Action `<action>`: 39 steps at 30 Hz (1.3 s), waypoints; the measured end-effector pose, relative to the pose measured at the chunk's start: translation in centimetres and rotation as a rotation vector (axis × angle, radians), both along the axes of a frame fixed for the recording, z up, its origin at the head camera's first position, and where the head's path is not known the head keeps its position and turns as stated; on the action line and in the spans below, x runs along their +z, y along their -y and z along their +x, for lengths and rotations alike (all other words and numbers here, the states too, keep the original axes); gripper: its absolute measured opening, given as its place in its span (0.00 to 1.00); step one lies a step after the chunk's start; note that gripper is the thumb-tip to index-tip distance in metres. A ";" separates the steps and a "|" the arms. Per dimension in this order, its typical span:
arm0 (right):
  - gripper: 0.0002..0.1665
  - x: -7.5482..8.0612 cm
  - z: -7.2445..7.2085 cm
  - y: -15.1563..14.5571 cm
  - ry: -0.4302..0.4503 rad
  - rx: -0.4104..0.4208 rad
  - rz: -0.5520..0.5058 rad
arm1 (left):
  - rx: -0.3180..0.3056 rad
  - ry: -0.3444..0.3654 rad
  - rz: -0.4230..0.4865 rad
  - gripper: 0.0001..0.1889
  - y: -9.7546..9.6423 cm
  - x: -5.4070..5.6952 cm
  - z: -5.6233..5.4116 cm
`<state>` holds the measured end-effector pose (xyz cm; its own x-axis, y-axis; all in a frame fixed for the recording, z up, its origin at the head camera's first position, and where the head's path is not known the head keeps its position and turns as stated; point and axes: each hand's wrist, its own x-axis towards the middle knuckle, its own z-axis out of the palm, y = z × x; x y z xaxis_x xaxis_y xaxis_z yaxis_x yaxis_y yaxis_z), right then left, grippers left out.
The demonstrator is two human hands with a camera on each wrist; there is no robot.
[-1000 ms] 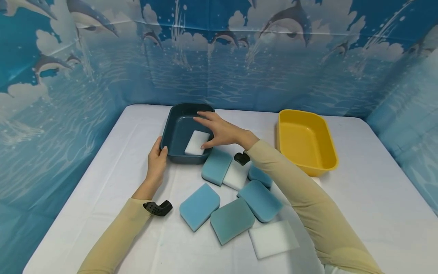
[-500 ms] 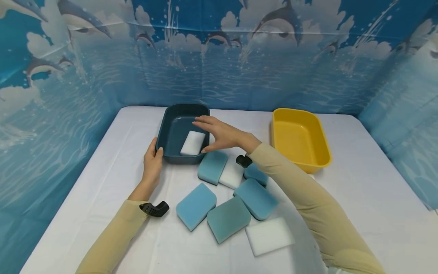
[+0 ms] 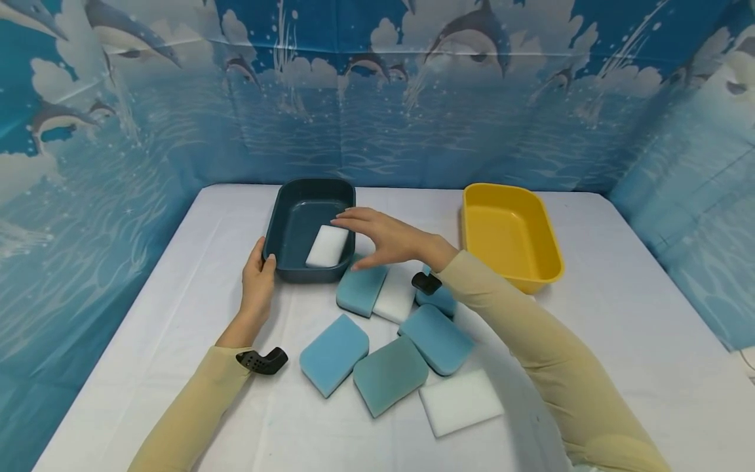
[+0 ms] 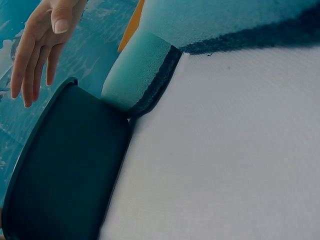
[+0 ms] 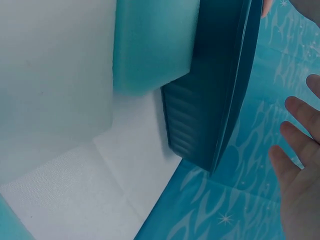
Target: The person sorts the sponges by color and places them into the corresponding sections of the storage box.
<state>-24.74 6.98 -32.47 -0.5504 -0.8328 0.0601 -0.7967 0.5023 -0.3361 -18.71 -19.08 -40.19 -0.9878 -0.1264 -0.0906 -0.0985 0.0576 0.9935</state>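
A dark teal tub (image 3: 289, 226) stands at the back left of the table. My left hand (image 3: 257, 282) grips its near left corner, thumb at the rim and fingers along the outer side. Inside the tub lies a white sponge (image 3: 327, 246). Over the tub's right rim hangs my right hand (image 3: 389, 237), fingers spread and holding nothing; the right wrist view shows the fingers (image 5: 300, 137) apart from the tub's wall. Just below that hand, a blue sponge (image 3: 360, 292) leans at the tub's near right corner, beside a second white sponge (image 3: 395, 293).
A yellow tub (image 3: 510, 236) stands at the back right. Several blue sponges (image 3: 335, 354) and another white sponge (image 3: 462, 402) lie across the middle front. One blue sponge (image 3: 438, 300) is partly covered by the right wrist's black camera (image 3: 426, 283). A dolphin-print curtain (image 3: 354, 131) borders the table.
My right hand has drawn back from above the white sponge, toward the right and nearer me. My left hand keeps its grip on the tub. The head view has shifted slightly.
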 end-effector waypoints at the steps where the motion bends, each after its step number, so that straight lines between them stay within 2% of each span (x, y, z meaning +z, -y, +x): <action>1: 0.52 0.0 0.1 0.0 -0.002 0.002 -0.002 | -0.001 0.002 0.000 0.29 0.0 0.0 0.0; 17: 0.51 0.1 1.4 -0.8 -0.007 0.012 -0.031 | 0.008 -0.003 -0.019 0.29 0.0 0.0 0.0; 29: 0.52 0.1 3.1 -1.9 -0.054 0.064 -0.051 | 0.007 -0.005 -0.025 0.29 -0.2 0.1 0.2; 39: 0.51 0.2 4.1 -3.4 -0.024 0.035 -0.049 | 0.016 -0.003 -0.017 0.29 -0.2 -0.1 0.1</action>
